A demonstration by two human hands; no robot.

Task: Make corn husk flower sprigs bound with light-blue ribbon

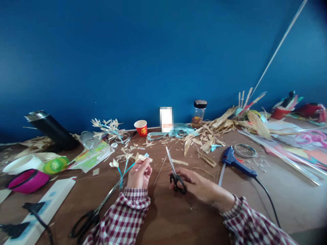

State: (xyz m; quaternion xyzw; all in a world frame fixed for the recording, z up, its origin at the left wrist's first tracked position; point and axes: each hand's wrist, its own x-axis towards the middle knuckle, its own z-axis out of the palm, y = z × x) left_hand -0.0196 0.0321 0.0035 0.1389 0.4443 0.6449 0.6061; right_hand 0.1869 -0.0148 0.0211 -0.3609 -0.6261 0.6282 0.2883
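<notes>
My left hand (139, 173) is closed, pinching a short pale strip of corn husk (145, 158) between thumb and fingertips. In my right hand (196, 183) is a pair of scissors (176, 177) with black handles, its blades together and pointing up and away from me. The blades stand apart from the husk strip. Just left of my left hand lie husk flowers (114, 163) on blue-wrapped stems, partly hidden by the hand. A second, larger pair of scissors (93, 214) rests beside my left sleeve.
A blue glue gun (240, 165) with a black cord lies at right. Behind are a red paper cup (141, 128), blue ribbon (184, 130), a black-lidded jar (200, 114) and dried husks (217, 127). A power strip (43, 207) and a tilted black flask (52, 131) occupy the left.
</notes>
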